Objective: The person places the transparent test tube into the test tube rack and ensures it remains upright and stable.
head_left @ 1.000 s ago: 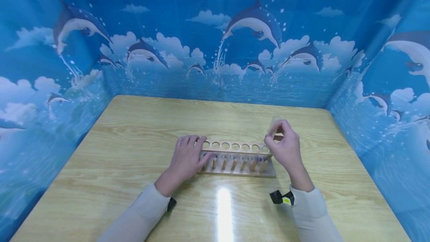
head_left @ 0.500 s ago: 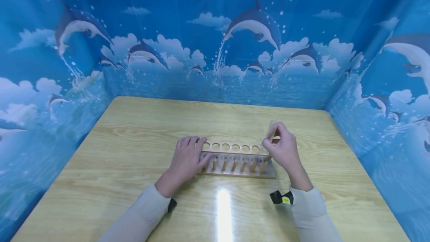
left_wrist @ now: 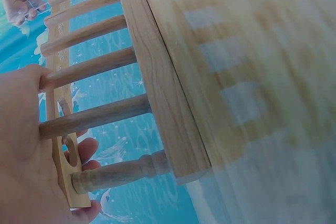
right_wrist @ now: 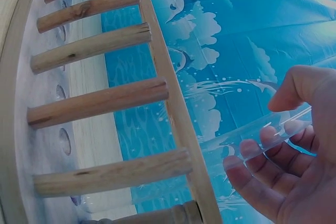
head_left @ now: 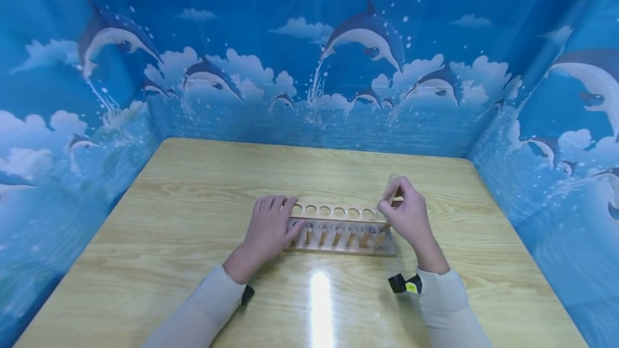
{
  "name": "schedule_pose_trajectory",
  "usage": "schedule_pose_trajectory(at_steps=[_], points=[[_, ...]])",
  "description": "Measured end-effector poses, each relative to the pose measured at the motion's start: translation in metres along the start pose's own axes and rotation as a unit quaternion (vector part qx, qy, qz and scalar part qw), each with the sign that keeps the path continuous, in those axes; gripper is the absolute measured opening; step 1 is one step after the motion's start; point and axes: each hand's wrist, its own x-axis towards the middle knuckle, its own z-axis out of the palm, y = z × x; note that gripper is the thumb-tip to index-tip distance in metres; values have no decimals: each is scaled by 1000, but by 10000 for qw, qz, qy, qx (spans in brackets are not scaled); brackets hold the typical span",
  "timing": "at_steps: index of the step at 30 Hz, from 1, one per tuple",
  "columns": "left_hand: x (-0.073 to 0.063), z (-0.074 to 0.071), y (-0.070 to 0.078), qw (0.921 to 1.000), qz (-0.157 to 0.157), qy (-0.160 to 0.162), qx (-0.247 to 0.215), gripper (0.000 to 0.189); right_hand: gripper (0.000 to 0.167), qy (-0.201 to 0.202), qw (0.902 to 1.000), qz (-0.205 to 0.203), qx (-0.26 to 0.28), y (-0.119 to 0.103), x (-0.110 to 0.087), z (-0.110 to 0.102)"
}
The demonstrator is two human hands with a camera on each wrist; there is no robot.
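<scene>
A wooden test tube rack (head_left: 343, 252) with a row of round holes and a row of upright pegs stands mid-table. My left hand (head_left: 272, 225) grips its left end, fingers behind the top rail (left_wrist: 64, 174) and thumb in front near the pegs. At the opposite end, my right hand (head_left: 408, 212) holds a clear test tube (right_wrist: 262, 129) between thumb and fingers. The tube's upper end (head_left: 393, 180) rises above the hand. In the right wrist view, its lower part runs down past the rail by the end post (right_wrist: 152, 214), leaning slightly.
The rack rests on a light wood-grain table (head_left: 217, 176). A blue dolphin-print curtain (head_left: 309, 69) surrounds the far edge and both sides. Dark wrist cameras (head_left: 405, 284) are strapped at the cuffs, and a bright light reflection (head_left: 321, 310) lies in front of the rack.
From one second to half a second ago, my right hand shifted slightly left and down with the test tube. Since then it has barely moved. The left hand and rack have stayed put.
</scene>
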Motion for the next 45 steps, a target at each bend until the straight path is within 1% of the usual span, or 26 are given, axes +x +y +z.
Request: schedule_pose_trajectory(at_steps=[12,36,45], points=[[-1,-1,1,10000,1,42,-39,54,15,-18,9998,-124,131,3,-2,0],[-1,2,1,10000,2,26,-29,55,17,-53,9998,27,195,7,-4,0],[-1,2,-1,10000,20,82,-10,55,16,-94,9995,129,285,8,-4,1]])
